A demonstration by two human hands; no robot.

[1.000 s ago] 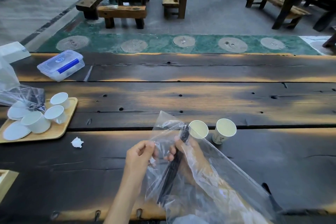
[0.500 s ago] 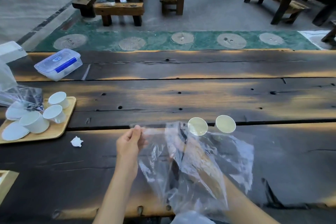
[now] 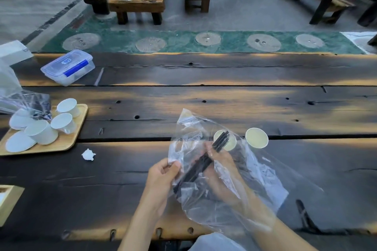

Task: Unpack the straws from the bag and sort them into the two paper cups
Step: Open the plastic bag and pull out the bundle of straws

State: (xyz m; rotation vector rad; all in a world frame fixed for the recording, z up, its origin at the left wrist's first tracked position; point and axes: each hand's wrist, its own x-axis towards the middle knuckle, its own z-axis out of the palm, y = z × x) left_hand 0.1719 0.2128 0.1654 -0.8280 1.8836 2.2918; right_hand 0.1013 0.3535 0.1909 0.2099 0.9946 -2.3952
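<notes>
A clear plastic bag (image 3: pixel 251 181) hangs over the near part of the dark wooden table (image 3: pixel 204 104). My left hand (image 3: pixel 161 177) pinches the bag's left edge. My right hand (image 3: pixel 219 171) reaches inside the bag and grips a bundle of black straws (image 3: pixel 201 164), which slants up to the right. The straw tips lie in front of the left paper cup (image 3: pixel 230 144), seen through the plastic. The right paper cup (image 3: pixel 256 137) stands upright beside it, partly behind the bag. Both cups look empty.
A wooden tray (image 3: pixel 67 144) at the left holds several white cups and lids, with another plastic bag (image 3: pixel 22 102) on it. A clear lidded box (image 3: pixel 68 69) sits at the far left. A crumpled paper scrap (image 3: pixel 88 154) lies near the tray. Benches stand beyond.
The bag was spread wide between my hands half a second ago; now it is gathered and my right hand has raised the straw bundle, its tips up near the left cup.
</notes>
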